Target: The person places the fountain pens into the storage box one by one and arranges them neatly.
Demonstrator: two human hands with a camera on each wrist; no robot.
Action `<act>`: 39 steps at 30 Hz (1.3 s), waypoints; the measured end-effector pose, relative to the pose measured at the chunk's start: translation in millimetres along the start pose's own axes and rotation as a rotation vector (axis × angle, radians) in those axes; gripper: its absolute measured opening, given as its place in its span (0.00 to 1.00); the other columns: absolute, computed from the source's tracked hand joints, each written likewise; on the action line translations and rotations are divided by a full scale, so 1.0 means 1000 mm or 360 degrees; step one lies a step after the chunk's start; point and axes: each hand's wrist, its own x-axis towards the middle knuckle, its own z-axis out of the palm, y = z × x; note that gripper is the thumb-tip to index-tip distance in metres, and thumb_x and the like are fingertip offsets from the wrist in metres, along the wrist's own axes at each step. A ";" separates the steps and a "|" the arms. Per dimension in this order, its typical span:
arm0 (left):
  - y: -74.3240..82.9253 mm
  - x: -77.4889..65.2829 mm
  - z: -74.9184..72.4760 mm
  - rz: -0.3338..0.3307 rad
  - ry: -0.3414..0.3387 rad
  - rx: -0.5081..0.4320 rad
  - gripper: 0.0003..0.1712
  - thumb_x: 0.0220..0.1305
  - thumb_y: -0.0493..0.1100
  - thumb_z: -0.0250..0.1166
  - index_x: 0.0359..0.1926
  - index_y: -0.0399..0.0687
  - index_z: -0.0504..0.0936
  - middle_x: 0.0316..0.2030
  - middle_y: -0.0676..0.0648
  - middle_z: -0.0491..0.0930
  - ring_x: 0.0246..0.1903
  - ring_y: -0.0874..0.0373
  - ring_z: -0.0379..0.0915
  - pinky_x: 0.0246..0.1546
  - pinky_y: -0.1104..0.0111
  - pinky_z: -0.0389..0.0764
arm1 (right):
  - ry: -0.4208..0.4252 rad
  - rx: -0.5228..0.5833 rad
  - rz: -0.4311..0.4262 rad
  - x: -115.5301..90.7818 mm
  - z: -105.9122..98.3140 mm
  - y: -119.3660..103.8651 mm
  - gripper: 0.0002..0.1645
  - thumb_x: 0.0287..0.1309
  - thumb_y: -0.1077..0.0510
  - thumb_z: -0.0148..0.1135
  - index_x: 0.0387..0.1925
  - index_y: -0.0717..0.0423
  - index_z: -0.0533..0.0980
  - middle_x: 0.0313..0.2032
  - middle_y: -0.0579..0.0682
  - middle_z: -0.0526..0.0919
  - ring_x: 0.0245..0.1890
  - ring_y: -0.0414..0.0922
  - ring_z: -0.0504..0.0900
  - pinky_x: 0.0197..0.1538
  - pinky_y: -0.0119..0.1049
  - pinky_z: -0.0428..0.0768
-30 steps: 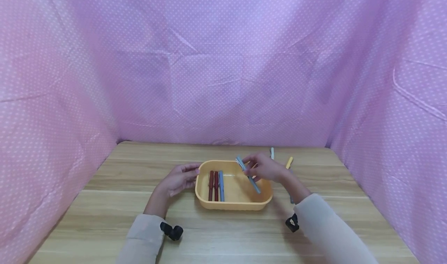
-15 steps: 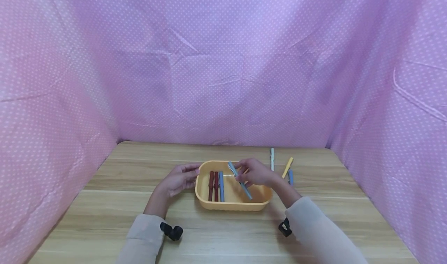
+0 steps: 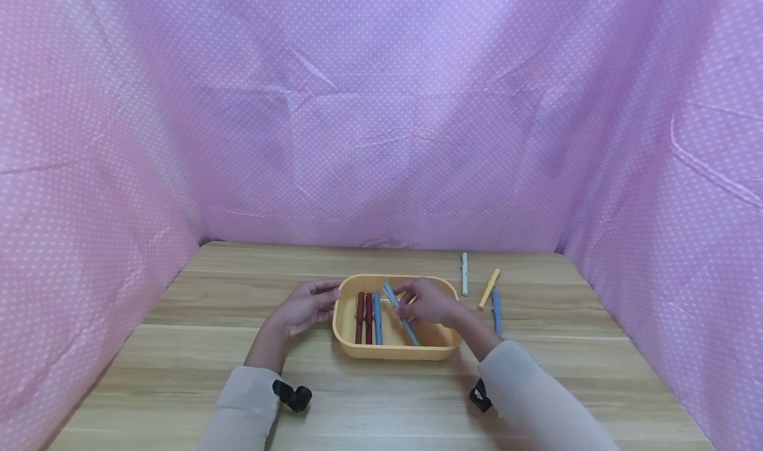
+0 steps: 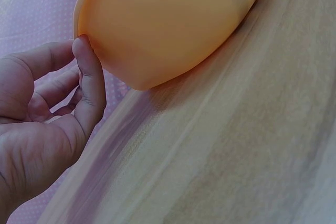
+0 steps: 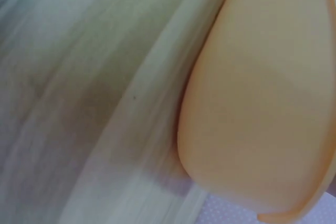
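My left hand (image 3: 306, 306) pinches the left rim of a yellow plastic box (image 3: 399, 352); the left wrist view shows the thumb and index finger (image 4: 90, 85) at its edge. My right hand (image 3: 426, 303) reaches over the box and pinches a light blue pen (image 3: 408, 330) between thumb and fingers. That pen leans, its lower end down inside the box near the front wall. Left of it, two dark red pens (image 3: 369, 320) and a blue pen (image 3: 378, 320) lie side by side in the box. The right wrist view shows the box's outer wall (image 5: 257, 108), without the hand's fingers.
Right of the box, a pale white-green pen (image 3: 465, 275), a yellow pen (image 3: 489, 289) and another blue pen (image 3: 497, 312) lie on the wooden table (image 3: 566, 345). Pink dotted cloth (image 3: 381, 140) hangs around the table's back and sides.
My right hand has moved left and down with the light blue pen, bringing it into the box near the other blue one. The left hand has stayed at the rim.
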 end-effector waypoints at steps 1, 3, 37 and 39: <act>0.000 0.000 0.000 -0.0001 0.0002 0.0000 0.28 0.76 0.37 0.59 0.71 0.30 0.67 0.54 0.38 0.80 0.42 0.56 0.81 0.45 0.64 0.85 | 0.0007 0.0007 0.0007 0.001 0.001 0.000 0.26 0.65 0.68 0.66 0.63 0.70 0.74 0.39 0.58 0.85 0.33 0.47 0.86 0.38 0.46 0.89; 0.000 0.000 0.000 -0.0005 0.0005 0.0000 0.28 0.76 0.37 0.59 0.71 0.30 0.67 0.54 0.38 0.80 0.42 0.56 0.81 0.45 0.64 0.85 | 0.0027 0.0034 0.0036 0.002 0.004 0.001 0.26 0.65 0.68 0.66 0.63 0.70 0.73 0.38 0.58 0.85 0.33 0.47 0.86 0.38 0.46 0.89; 0.001 0.002 0.001 -0.0017 0.0006 0.0002 0.29 0.76 0.37 0.59 0.72 0.29 0.66 0.53 0.41 0.81 0.42 0.57 0.80 0.43 0.66 0.84 | 0.0197 0.0381 0.0294 0.017 0.039 0.007 0.26 0.63 0.71 0.65 0.60 0.77 0.71 0.34 0.61 0.85 0.29 0.46 0.85 0.38 0.45 0.89; 0.001 0.001 0.000 -0.0016 0.0004 0.0002 0.29 0.76 0.37 0.59 0.72 0.29 0.66 0.53 0.41 0.81 0.42 0.57 0.81 0.43 0.66 0.84 | 0.0210 0.0392 0.0310 0.017 0.041 0.007 0.27 0.63 0.72 0.65 0.62 0.77 0.70 0.34 0.60 0.84 0.29 0.46 0.85 0.38 0.44 0.89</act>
